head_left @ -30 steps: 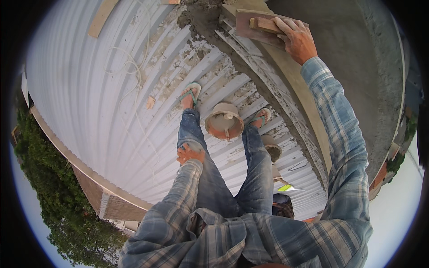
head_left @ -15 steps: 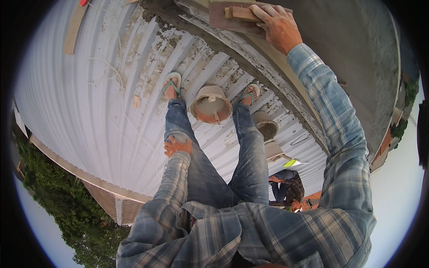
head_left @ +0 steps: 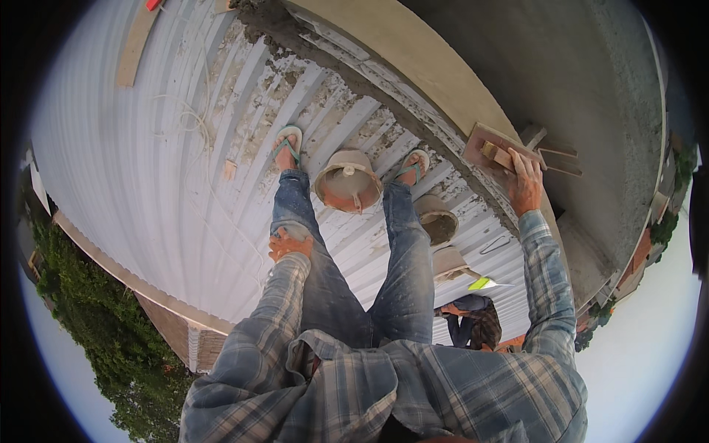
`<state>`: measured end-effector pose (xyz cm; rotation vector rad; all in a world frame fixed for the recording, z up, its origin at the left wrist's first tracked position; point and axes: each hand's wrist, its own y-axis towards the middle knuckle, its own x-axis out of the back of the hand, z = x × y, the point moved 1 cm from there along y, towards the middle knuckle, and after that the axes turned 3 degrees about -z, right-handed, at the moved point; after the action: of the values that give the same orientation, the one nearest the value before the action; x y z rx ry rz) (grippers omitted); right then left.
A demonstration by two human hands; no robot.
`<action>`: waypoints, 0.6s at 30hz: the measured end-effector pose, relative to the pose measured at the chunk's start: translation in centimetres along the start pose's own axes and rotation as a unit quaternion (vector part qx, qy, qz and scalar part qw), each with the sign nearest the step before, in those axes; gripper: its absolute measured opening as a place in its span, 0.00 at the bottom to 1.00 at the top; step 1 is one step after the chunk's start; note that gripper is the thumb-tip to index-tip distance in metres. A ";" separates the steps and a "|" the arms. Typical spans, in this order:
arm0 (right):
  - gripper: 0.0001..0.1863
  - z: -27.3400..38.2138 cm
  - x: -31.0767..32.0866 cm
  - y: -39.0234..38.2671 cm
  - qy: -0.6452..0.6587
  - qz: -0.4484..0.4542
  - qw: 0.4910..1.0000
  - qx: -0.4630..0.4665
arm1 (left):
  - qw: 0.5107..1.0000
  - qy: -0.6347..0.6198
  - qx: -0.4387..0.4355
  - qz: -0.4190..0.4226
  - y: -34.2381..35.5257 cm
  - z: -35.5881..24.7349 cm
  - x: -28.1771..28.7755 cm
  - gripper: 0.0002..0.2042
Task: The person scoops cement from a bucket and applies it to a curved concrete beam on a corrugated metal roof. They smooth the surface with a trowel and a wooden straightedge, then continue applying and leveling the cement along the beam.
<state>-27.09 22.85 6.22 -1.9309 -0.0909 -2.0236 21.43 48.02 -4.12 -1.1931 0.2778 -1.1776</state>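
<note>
My right hand (head_left: 524, 181) grips the wooden handle of a plastering float (head_left: 484, 139), its flat board lying against the beige band (head_left: 436, 59) along the wall's edge. My left hand (head_left: 290, 245) rests on my left knee, fingers lying against the jeans, holding no tool. Between my sandalled feet stands a bucket (head_left: 330, 181) with wet grey mix and a smaller tool in it that I cannot make out clearly. A second mortar-smeared bucket (head_left: 437, 220) stands beside my right leg.
Underfoot is ribbed metal roofing (head_left: 148, 184) with mortar splashes and a loose pale cable (head_left: 203, 133). A plank (head_left: 137, 44) lies at the far left. Another person (head_left: 473, 323) crouches behind my right leg, near a third bucket (head_left: 449, 263). Trees (head_left: 96, 325) border the roof edge.
My right hand has drawn the float from the far top of the wall edge back toward me and to the right. My left hand stays on the knee.
</note>
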 end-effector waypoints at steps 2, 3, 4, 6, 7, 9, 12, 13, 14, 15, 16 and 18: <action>0.33 3.2 -1.3 3.9 -0.001 -0.026 1.000 0.008 | 1.000 -0.018 -0.005 0.000 0.5 0.1 0.9 0.46; 0.33 5.6 -1.2 6.5 0.008 -0.047 0.999 0.022 | 1.000 -0.025 -0.010 0.005 0.6 0.4 1.0 0.46; 0.33 8.2 -1.1 9.2 0.016 -0.063 0.997 0.036 | 0.999 -0.045 -0.006 -0.028 0.8 1.0 0.0 0.46; 0.33 12.1 -0.9 14.3 0.029 -0.109 0.991 0.078 | 0.998 -0.065 0.000 0.008 0.5 0.8 1.1 0.47; 0.34 14.3 -0.9 16.9 0.024 -0.113 0.990 0.075 | 0.997 -0.078 0.010 0.020 0.7 0.8 1.9 0.48; 0.33 18.8 -0.7 21.6 0.015 -0.118 0.991 0.067 | 0.996 -0.084 0.009 0.013 1.2 1.1 1.8 0.47; 0.30 24.0 0.0 27.8 0.001 -0.146 0.987 0.074 | 0.997 -0.082 0.002 0.012 1.6 1.4 1.6 0.47; 0.28 26.3 0.8 29.8 -0.002 -0.149 0.985 0.087 | 0.997 -0.080 0.002 0.012 1.5 1.4 1.5 0.47; 0.26 27.1 1.4 30.9 -0.010 -0.151 0.984 0.097 | 0.997 -0.080 0.007 0.001 1.3 1.1 1.2 0.47; 0.28 26.1 1.0 30.9 -0.025 -0.148 0.983 0.104 | 0.997 -0.079 0.009 -0.009 1.3 1.1 1.1 0.47; 0.30 24.9 0.4 30.4 -0.041 -0.144 0.983 0.111 | 0.997 -0.079 0.010 -0.020 1.3 0.9 1.0 0.47; 0.33 22.8 0.4 27.0 -0.037 -0.108 0.987 0.110 | 0.997 -0.075 0.016 0.008 0.8 1.3 1.6 0.47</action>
<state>2.49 3.70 3.28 -1.9237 -0.5418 -1.9755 23.54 47.34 -3.64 -1.2435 0.1537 -1.0689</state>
